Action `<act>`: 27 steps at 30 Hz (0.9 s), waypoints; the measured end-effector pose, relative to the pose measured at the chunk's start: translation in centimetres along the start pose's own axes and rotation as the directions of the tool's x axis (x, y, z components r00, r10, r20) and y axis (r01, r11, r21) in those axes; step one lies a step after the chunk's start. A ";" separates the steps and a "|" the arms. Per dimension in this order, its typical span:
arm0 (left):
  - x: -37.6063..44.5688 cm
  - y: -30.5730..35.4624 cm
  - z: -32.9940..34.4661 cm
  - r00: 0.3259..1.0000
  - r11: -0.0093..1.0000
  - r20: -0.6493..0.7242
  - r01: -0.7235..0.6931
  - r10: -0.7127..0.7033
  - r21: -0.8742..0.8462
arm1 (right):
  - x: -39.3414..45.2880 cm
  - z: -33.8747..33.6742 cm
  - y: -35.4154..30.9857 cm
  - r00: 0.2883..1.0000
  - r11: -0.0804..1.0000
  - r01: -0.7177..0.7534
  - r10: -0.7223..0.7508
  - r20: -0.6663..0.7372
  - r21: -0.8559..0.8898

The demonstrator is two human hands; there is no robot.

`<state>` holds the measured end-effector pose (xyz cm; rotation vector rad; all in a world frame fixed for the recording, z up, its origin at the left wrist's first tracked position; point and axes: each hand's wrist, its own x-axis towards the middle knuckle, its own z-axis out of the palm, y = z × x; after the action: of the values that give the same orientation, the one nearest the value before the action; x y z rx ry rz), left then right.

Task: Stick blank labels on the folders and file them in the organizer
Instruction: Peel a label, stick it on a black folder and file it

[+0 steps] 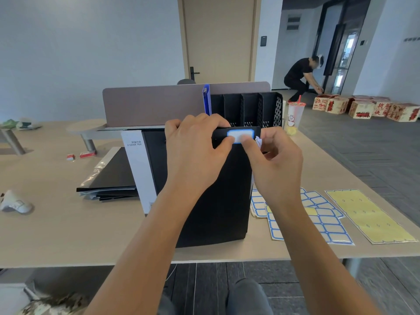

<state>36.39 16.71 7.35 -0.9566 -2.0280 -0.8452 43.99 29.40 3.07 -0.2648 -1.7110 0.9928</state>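
Head view. Item: black folder (218,201), standing on end near the front edge of the table (56,235), tilted toward the person.

Item: blank label (240,134), white with blue border, lying on the folder's top edge.

Left hand (195,151): fingers curled over the folder's top, gripping it, thumb pressed on the label's left end.

Right hand (276,162): thumb pressed on the label's right end; remaining fingers curled, a scrap of white backing paper (258,142) showing between them.

Item: black mesh organizer (250,110), at the back of the table against the partition (147,105); one blue folder (206,100) upright in its leftmost slot.

Item: folder with white spine (138,164), upright, just left of the held folder. Stack of black folders (113,178) lying flat beside it.

Item: label sheets (322,214), blue-bordered, overlapping on the table right of the held folder; yellow peeled sheet (368,214) further right.

Item: plastic cup (295,114) with straw, beside the organizer's right end.

Background: a person (300,76) crouching by printed cardboard boxes (363,109) on the floor.
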 end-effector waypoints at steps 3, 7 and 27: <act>-0.2 0.0 0.0 1.000 1.000 -0.012 -0.007 0.007 0.010 | 0.2 0.0 -0.1 1.000 0.999 0.022 -0.023 -0.016 -0.048; -0.3 0.2 0.1 0.999 0.999 -0.030 -0.010 0.012 0.042 | -0.2 0.4 -0.3 0.997 0.996 0.018 -0.025 -0.077 -0.088; -0.4 0.1 -0.2 0.999 0.999 -0.030 -0.015 0.016 0.037 | -0.2 -0.1 -0.4 0.998 0.999 0.046 -0.046 -0.045 -0.006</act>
<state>36.76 16.48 7.17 -0.9326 -2.0008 -0.8061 44.22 29.11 3.21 -0.2478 -1.6717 0.9426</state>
